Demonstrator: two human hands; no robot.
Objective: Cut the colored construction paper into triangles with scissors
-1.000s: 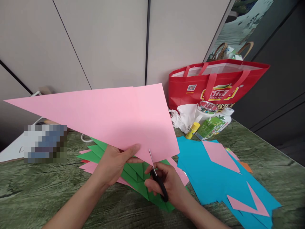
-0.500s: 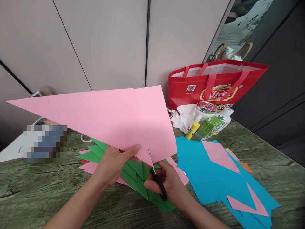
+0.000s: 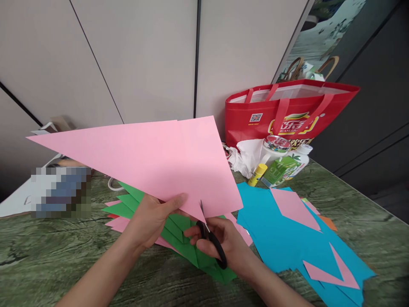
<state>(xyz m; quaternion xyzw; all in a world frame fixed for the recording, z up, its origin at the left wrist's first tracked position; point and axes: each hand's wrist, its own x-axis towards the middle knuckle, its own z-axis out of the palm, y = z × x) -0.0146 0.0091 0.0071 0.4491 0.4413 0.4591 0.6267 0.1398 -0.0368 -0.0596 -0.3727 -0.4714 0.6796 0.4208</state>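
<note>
The left hand point(image 3: 153, 219) pinches the lower edge of the large pink paper triangle point(image 3: 153, 157) between thumb and fingers, holding it up off the green marbled table point(image 3: 64, 256). Just right of that grip, the right hand point(image 3: 223, 245) has its fingers curled through the black-handled scissors point(image 3: 211, 243), whose narrowly parted blades bite into the triangle's lower edge. Folded green paper pieces point(image 3: 179, 232) lie under the triangle, with blue paper sheets point(image 3: 275, 230) to its right and a red tote bag point(image 3: 287, 113) behind its right corner.

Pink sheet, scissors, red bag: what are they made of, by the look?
Pink sheet: paper or thin card with a matte finish. It holds flat and has crisp, straight edges.
Scissors: the handle looks like black plastic, slightly glossy. The blades are pale and metallic, likely steel.
Red bag: probably laminated woven or non-woven plastic. It has a smooth sheen, a printed logo and stiff upright walls.
</note>
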